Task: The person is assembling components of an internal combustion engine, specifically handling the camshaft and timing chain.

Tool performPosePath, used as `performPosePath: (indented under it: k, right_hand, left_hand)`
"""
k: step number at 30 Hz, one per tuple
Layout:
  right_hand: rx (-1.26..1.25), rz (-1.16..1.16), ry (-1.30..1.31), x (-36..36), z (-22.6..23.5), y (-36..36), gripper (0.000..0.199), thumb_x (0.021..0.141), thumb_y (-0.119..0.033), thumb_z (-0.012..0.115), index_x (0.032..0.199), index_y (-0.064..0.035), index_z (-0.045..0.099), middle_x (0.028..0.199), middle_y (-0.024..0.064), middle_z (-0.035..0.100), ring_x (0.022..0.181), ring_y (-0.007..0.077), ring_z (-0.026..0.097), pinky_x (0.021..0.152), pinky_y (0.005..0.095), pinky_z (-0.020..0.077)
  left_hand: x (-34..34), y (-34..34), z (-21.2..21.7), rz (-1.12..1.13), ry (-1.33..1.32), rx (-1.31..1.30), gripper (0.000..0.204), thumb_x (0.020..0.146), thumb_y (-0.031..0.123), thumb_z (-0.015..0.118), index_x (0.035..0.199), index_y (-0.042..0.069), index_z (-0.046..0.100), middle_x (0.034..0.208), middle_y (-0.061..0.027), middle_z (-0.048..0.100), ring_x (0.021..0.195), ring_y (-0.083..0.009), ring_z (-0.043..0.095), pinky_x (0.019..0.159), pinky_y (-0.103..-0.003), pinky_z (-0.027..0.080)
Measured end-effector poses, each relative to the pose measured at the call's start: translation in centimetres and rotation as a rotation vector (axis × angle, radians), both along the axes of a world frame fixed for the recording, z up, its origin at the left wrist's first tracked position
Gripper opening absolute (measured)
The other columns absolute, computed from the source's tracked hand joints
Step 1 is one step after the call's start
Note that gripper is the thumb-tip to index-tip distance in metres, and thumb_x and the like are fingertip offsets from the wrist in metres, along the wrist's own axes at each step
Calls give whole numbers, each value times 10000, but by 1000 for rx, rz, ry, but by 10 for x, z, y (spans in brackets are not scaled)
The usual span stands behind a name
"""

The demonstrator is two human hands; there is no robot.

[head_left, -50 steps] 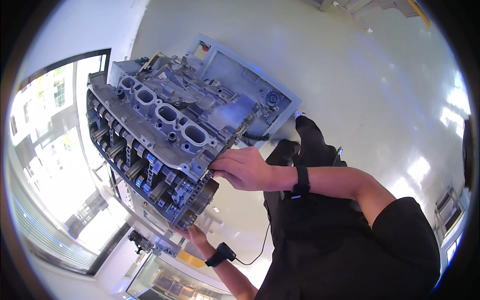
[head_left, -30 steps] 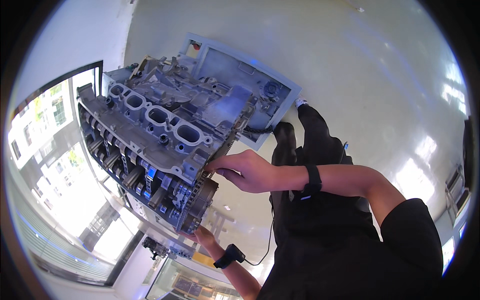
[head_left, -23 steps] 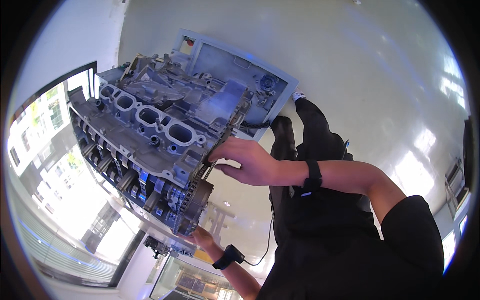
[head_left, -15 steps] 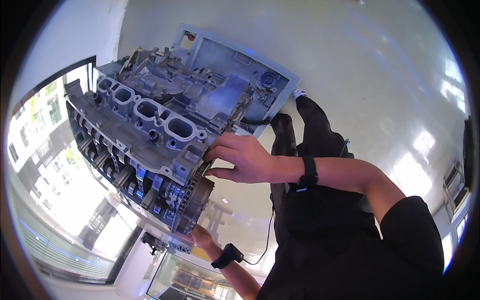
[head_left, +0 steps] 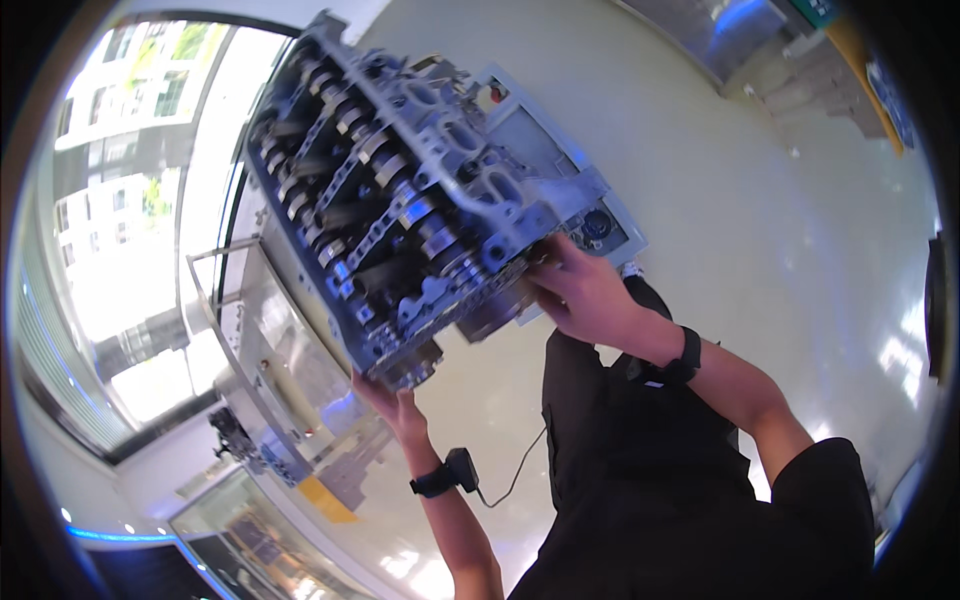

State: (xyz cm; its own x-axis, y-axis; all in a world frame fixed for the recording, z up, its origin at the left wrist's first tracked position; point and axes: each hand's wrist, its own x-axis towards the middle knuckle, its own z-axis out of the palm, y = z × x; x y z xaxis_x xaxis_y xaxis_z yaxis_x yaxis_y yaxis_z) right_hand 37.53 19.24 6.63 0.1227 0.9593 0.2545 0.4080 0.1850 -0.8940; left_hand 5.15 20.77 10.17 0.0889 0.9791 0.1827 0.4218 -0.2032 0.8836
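A large grey metal engine block point(head_left: 400, 200) fills the upper middle, tilted, with its crankshaft and bearing caps facing me. My right hand point(head_left: 585, 290) grips the block's right lower edge; a black band sits on that wrist. My left hand point(head_left: 388, 400) reaches up from below and holds the block's lower end by a round part. That wrist also wears a black band, with a small black device point(head_left: 462, 466) and a cable hanging from it. Part of each hand's fingers is hidden behind the block.
Behind the block lies a flat grey metal base plate point(head_left: 575, 185) with a round fitting. A metal-framed glass cabinet point(head_left: 265, 370) stands to the left, with a tall bright window point(head_left: 110, 200) beyond it. The pale glossy floor point(head_left: 750, 190) spreads to the right.
The block has turned over: the row of cylinder bores faced me earlier, now the crankshaft side does. Both hands stayed on it, the right hand shifting along its edge.
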Motion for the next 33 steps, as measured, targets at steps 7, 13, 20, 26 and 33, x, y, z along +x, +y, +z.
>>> performPosePath:
  k: [7, 13, 20, 26, 33]
  right_hand:
    - [-121, -13, -24, 0, 22, -24, 269, 833, -38, 642, 1099, -14, 606, 1120, 145, 577, 888, 286, 653, 722, 345, 545]
    - [-245, 28, -162, -12, 27, -76, 299, 858, -81, 641, 1153, -50, 598, 1129, 115, 582, 886, 249, 653, 725, 331, 548]
    - [-475, 126, -359, -29, 34, -131, 307, 861, -102, 656, 1162, -73, 606, 1139, 99, 588, 895, 233, 657, 746, 329, 550]
    - [-659, 214, -487, -42, 32, -163, 290, 879, -163, 651, 1156, -85, 606, 1144, 82, 598, 915, 234, 656, 781, 329, 539]
    - [-723, 338, -563, -57, 27, -167, 271, 888, -199, 642, 1138, -99, 611, 1122, 73, 607, 916, 239, 649, 780, 340, 526]
  left_hand:
    - [27, -8, -7, 134, -171, 163, 781, 852, 353, 709, 1408, -12, 299, 1407, -156, 373, 1285, -278, 393, 1025, -409, 367]
    - [50, -38, -22, 234, -129, 139, 517, 915, 122, 598, 1362, -26, 385, 1395, -163, 412, 1256, -276, 441, 1009, -398, 394]
    - [43, -29, -51, 40, -665, -61, 523, 903, -7, 527, 1396, -9, 353, 1402, -164, 435, 1296, -252, 438, 1075, -385, 340]
    - [29, -14, -97, -29, -734, -170, 555, 824, -105, 415, 1365, 14, 444, 1369, -138, 521, 1318, -231, 452, 1093, -351, 314]
    - [51, -27, -133, -44, -586, -196, 593, 814, -78, 452, 1394, 45, 433, 1419, -160, 471, 1334, -294, 432, 1097, -357, 312]
